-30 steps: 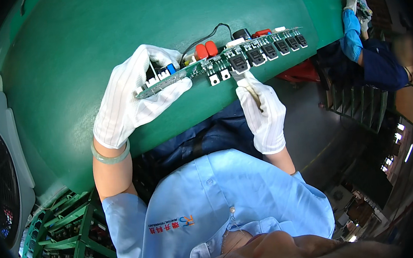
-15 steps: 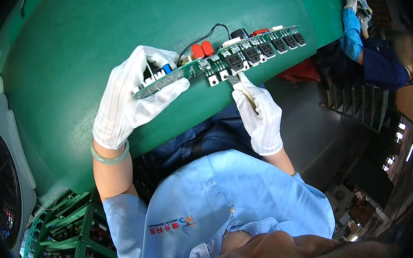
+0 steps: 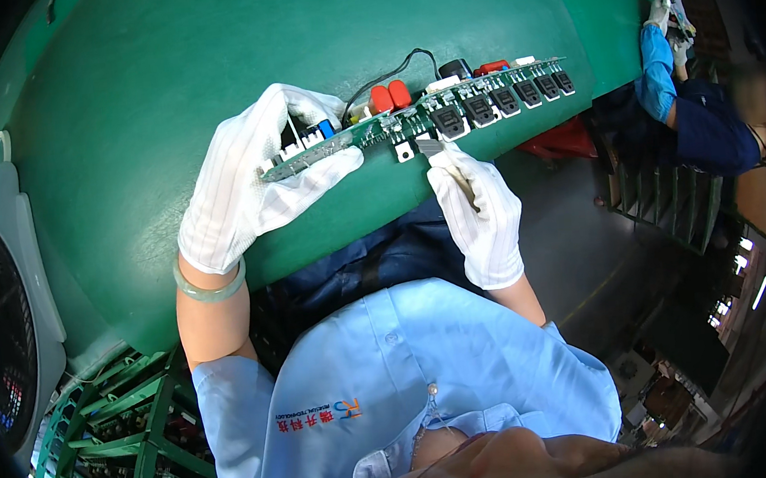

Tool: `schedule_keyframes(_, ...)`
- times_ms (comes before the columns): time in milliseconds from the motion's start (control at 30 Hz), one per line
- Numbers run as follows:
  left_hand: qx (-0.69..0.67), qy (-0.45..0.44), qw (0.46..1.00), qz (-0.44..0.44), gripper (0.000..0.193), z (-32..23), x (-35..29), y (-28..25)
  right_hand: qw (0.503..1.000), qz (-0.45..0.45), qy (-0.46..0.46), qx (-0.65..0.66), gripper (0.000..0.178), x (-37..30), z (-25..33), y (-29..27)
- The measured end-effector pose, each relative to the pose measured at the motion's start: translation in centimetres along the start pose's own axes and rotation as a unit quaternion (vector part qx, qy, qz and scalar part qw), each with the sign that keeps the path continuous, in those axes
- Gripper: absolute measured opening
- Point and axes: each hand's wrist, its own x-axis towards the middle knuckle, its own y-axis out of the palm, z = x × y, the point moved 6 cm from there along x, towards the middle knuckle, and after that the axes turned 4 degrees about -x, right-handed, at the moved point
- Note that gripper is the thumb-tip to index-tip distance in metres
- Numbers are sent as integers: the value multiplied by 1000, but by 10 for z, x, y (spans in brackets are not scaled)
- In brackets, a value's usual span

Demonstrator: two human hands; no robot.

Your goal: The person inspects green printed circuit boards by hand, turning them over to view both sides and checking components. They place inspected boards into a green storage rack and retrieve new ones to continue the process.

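Leftward along the circuit board [image 3: 312, 157], the grey tip of the flat tool [image 3: 431, 147] has slipped since the earliest frame of the head view: it was at the nearest-left of the large black components [image 3: 450, 122] and now overlaps the place of the right-hand one of two small white-tabbed parts. Only the left white-tabbed part [image 3: 404, 151] shows plainly now. That suggests the attention of the work has passed from the large component to the small one beside it; whether the tip presses on it or just sits in front, I cannot tell. Compared with half a second ago, the board also appears slightly farther right and nearer, though the surroundings shift too, so part of this is likely the head moving.

White-gloved, the left hand [image 3: 243, 180] has its fingers closed around the board's left end, thumb on the near side. Fingers of the right hand [image 3: 481, 217], gloved too, are pinched around the tool's handle, near the board's middle. Held at a slant over the near part of the green desk [image 3: 159, 76], the board carries red components [image 3: 391, 97] and a looping black cable [image 3: 413, 51] on its far side.
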Motion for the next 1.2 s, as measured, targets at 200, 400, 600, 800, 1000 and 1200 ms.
schedule_keyframes(200, -10, 12, 1000, -6, 35, 1, -1, 0, 999, 21, -39, -31, 19, 1, 9, 10)
schedule_keyframes(400, -8, 7, 1000, -8, 34, -3, -1, 1, 993, 92, -63, -24, 21, -5, 16, 19)
schedule_keyframes(600, -16, 44, 999, -16, 35, -9, 3, 2, 888, 207, 22, 411, 14, 5, 11, 31)
schedule_keyframes(800, -12, 48, 999, -6, 35, -11, 5, 2, 636, 42, 273, 720, 22, 9, -68, -8)
schedule_keyframes(1000, -41, -11, 999, -12, 33, -7, 5, 2, 730, -188, 165, 636, 30, 13, -122, -60)
schedule_keyframes(1200, -57, -133, 989, -13, 32, 10, 12, -6, 872, -72, 223, 431, 28, 44, -106, -44)
